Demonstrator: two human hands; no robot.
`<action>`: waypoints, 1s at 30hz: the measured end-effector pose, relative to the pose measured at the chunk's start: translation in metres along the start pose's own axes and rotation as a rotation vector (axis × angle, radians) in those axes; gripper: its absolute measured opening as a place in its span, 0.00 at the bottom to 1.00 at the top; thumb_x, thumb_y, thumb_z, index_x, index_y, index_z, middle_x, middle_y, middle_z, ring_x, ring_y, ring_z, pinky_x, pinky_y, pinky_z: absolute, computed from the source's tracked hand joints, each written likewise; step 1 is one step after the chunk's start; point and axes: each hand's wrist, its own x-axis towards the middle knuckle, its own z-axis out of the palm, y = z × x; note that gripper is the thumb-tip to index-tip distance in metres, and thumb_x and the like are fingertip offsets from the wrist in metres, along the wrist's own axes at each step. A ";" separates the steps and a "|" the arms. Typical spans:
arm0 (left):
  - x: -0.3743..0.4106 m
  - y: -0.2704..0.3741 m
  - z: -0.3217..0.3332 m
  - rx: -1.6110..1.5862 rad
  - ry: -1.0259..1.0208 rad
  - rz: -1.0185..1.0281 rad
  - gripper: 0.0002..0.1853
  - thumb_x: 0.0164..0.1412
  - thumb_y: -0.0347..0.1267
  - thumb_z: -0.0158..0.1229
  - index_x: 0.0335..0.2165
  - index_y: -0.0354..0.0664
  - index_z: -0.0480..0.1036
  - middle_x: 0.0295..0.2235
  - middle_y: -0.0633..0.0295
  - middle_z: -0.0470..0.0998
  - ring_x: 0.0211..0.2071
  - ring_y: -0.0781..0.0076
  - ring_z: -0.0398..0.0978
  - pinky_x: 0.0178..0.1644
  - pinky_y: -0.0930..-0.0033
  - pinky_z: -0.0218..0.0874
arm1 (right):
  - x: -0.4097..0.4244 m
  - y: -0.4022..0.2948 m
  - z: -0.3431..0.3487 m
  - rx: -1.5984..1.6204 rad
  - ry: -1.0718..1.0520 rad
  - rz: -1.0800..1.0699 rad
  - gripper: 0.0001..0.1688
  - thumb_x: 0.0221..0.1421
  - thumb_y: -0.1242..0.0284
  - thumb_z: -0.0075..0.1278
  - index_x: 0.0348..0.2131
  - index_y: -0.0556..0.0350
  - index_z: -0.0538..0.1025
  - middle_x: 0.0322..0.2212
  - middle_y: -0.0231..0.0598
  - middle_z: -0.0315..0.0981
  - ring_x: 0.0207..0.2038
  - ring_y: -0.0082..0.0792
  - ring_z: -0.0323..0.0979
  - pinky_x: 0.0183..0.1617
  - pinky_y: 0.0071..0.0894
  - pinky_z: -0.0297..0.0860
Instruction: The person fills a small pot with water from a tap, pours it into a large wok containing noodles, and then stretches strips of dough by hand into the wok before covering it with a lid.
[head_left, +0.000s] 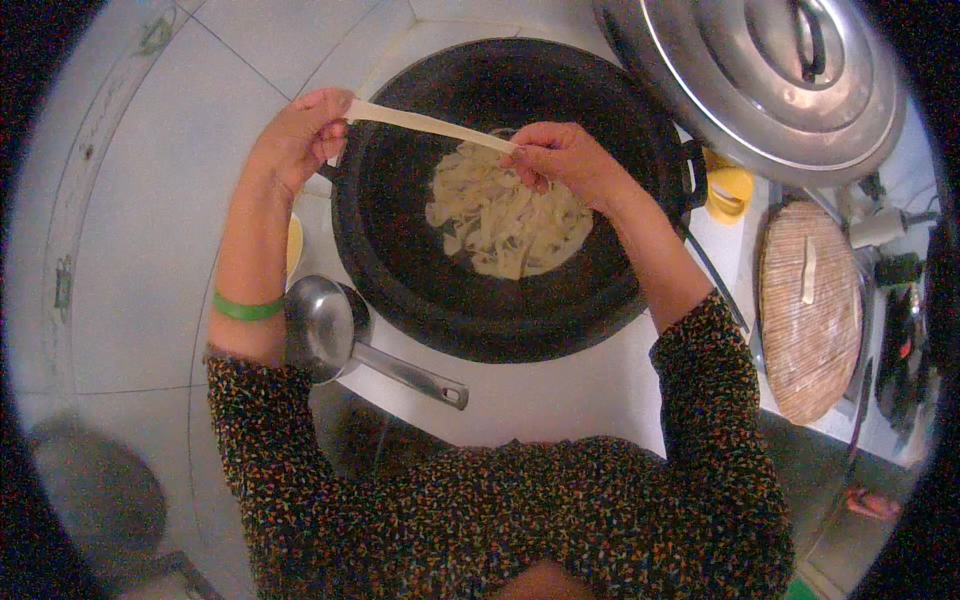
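Note:
A pale strip of dough (427, 124) is stretched between my two hands, over the back part of a large black wok (495, 330). My left hand (307, 135) pinches its left end near the wok's left rim. The right end is pinched by my right hand (559, 157), above the middle of the wok. Below, a heap of flat wide noodles (517, 232) lies in the wok, partly covered by my right hand. Another dough strip (808, 270) rests on a round ribbed board or mat (802, 360) at the right.
A steel saucepan (322, 322) stands left of the wok, its handle pointing toward the front right. A large metal lid (772, 90) is at the back right, with a yellow container (727, 193) beneath its edge. Tiled wall (135, 300) borders the left side.

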 end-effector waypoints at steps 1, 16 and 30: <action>0.001 -0.005 -0.004 -0.018 -0.004 -0.007 0.11 0.51 0.33 0.53 0.33 0.39 0.66 0.19 0.72 0.63 0.17 0.86 0.57 0.15 0.87 0.47 | 0.001 -0.002 -0.003 0.008 -0.016 -0.005 0.10 0.50 0.70 0.43 0.26 0.58 0.73 0.14 0.26 0.63 0.17 0.16 0.60 0.21 0.15 0.57; 0.016 -0.030 0.000 0.689 0.201 0.115 0.09 0.50 0.29 0.52 0.33 0.38 0.70 0.19 0.69 0.68 0.18 0.84 0.64 0.20 0.85 0.57 | 0.020 0.003 -0.039 -0.208 -0.033 0.142 0.12 0.51 0.66 0.41 0.25 0.54 0.72 0.13 0.25 0.63 0.16 0.16 0.61 0.20 0.14 0.59; 0.082 -0.065 -0.009 -0.348 0.145 -0.199 0.17 0.50 0.36 0.54 0.33 0.34 0.63 0.29 0.56 0.68 0.28 0.64 0.71 0.26 0.73 0.68 | 0.099 0.030 -0.061 -1.059 0.294 -0.049 0.21 0.51 0.62 0.42 0.40 0.59 0.69 0.35 0.37 0.70 0.38 0.32 0.66 0.43 0.27 0.62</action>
